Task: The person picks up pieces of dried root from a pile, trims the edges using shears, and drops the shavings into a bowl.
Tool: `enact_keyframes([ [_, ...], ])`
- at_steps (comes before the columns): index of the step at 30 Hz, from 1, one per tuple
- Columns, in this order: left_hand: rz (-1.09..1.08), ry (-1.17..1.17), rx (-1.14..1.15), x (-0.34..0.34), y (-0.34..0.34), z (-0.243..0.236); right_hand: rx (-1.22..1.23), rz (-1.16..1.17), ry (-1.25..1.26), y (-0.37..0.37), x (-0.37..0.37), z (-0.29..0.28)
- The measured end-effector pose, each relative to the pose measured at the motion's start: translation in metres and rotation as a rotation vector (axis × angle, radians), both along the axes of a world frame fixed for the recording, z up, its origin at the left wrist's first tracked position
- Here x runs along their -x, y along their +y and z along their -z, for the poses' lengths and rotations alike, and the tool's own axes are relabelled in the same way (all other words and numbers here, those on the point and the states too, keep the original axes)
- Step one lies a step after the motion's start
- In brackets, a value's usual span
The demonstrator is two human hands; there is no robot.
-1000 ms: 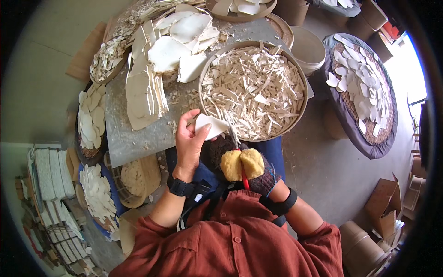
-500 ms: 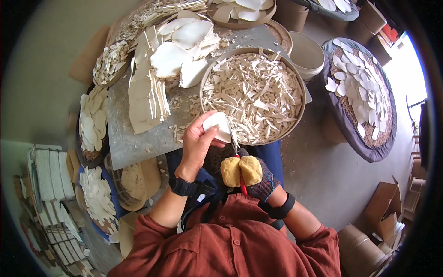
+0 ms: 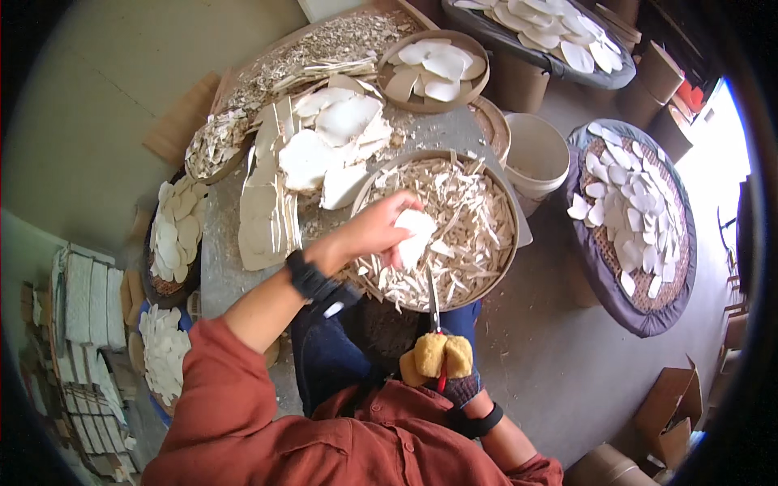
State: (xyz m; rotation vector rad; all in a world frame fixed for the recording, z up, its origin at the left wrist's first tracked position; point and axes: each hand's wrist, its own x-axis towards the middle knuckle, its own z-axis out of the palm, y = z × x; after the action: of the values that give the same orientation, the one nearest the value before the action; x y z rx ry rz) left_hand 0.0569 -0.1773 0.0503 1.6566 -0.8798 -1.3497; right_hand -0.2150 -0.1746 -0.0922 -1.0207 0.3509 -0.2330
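My left hand reaches over a round, rimmed tray heaped with thin off-white offcuts. Between its thumb and fingers is a flat white slice with rounded edges. Close to my lap, my right hand, in a dark knitted glove, grips a pair of scissors. Thick yellow foam padding wraps the red handles and hides most of the fingers. The blades point away from me over the tray's near rim, apart from the slice.
Larger white sheets are stacked left of the tray on a grey table. A pale bucket stands right of it. Cloth-rimmed round racks of white slices stand at right and far right. A bowl of slices sits behind.
My left hand has carried the slice forward, away from the scissor blades and over the offcuts. The scissors sit lower in view, and the whole view has shifted.
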Motion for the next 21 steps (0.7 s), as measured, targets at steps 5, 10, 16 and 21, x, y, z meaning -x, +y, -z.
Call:
enact_keyframes([
  [5, -0.157, 0.133, 0.332, 0.011, -0.115, -0.015, 0.383, -0.065, 0.089, 0.002, 0.021, 0.063],
  [10, 0.253, 0.078, 0.019, 0.002, -0.154, -0.014, 0.452, 0.046, 0.048, -0.018, 0.045, 0.019],
  [16, 0.098, 0.271, 0.230, -0.013, -0.238, 0.030, 0.105, 0.161, 0.056, -0.013, 0.102, 0.050],
  [21, -0.381, -0.060, 0.405, 0.007, -0.260, 0.039, 0.055, 0.209, 0.181, -0.028, 0.115, 0.033],
])
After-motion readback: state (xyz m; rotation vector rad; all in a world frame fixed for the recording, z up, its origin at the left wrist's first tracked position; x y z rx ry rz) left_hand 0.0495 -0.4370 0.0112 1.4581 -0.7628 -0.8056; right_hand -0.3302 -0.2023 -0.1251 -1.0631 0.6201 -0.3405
